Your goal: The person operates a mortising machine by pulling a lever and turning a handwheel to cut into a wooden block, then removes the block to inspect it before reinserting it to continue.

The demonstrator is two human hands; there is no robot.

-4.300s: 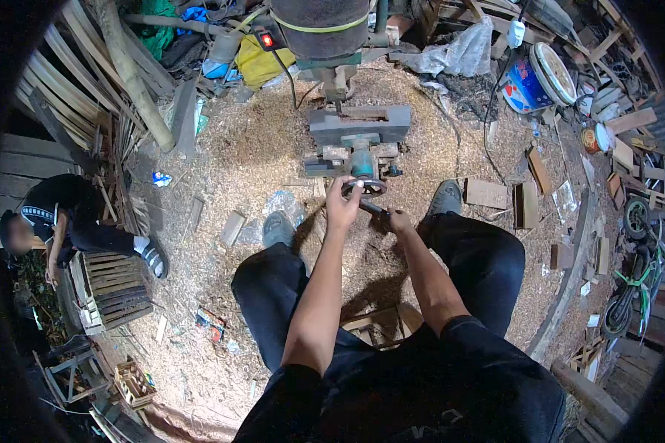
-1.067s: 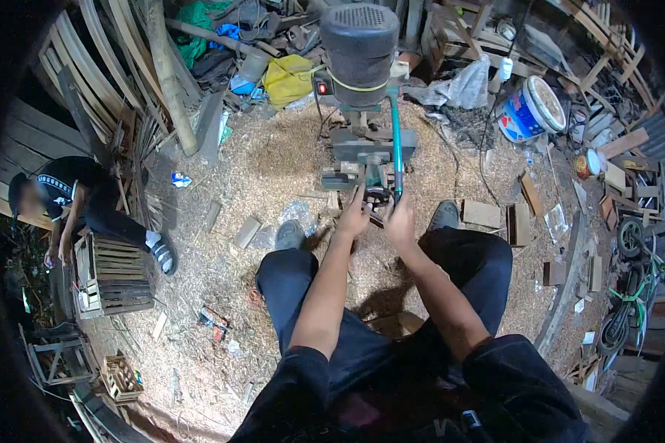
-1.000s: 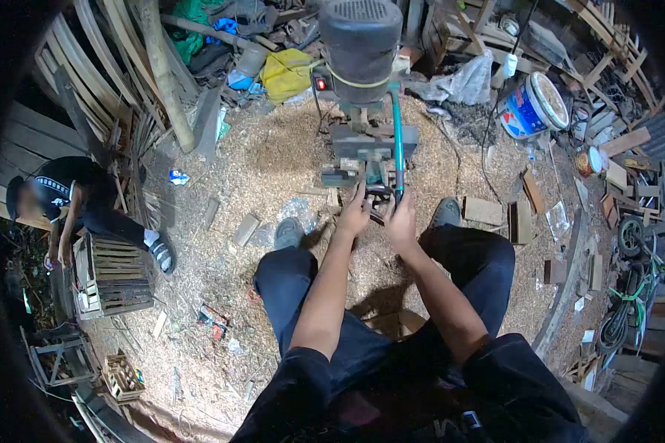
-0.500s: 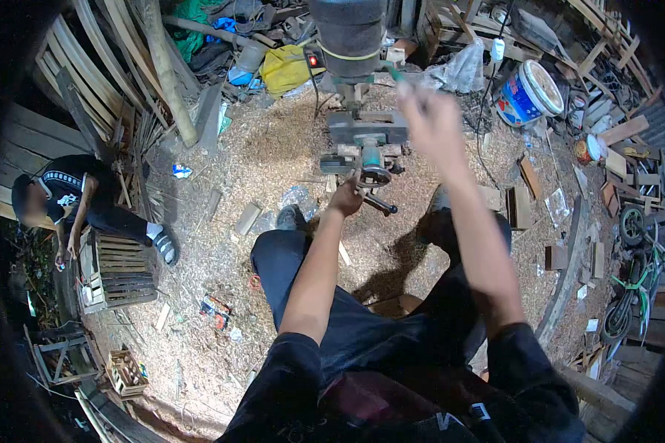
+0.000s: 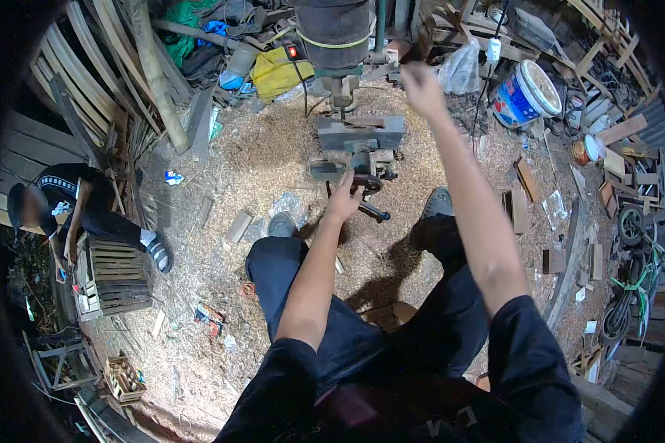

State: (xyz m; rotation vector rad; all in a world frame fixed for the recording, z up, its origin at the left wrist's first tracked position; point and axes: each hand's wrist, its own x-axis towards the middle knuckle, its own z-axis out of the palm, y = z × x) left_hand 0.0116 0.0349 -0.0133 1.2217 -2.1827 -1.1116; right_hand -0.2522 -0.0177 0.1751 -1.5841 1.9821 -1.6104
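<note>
A drill-press-like machine [image 5: 332, 37] stands in front of me, its bit pointing down over a vise [image 5: 360, 136]. A piece of wood [image 5: 373, 122] appears to lie between the jaws. My left hand [image 5: 343, 201] is at the left rim of a dark handwheel [image 5: 367, 184] below the vise, fingers around the edge. A crank bar [image 5: 374, 213] sticks out beneath the wheel. Raised at the machine's right side, my right hand [image 5: 423, 90] is closed and slightly blurred, gripping what looks like the machine's lever, mostly hidden by the fingers.
Wood shavings cover the floor. Another person [image 5: 74, 214] sits at the left beside a slatted crate [image 5: 118, 273]. A paint bucket [image 5: 526, 94], a hanging cable [image 5: 482, 88] and a small bike [image 5: 628, 277] are on the right. A yellow sack [image 5: 281, 72] lies behind the machine.
My right hand has shifted slightly up, and the green handle seen beside it is now out of sight. My left hand's fingers reach further up at the wheel. The view has shifted a little.
</note>
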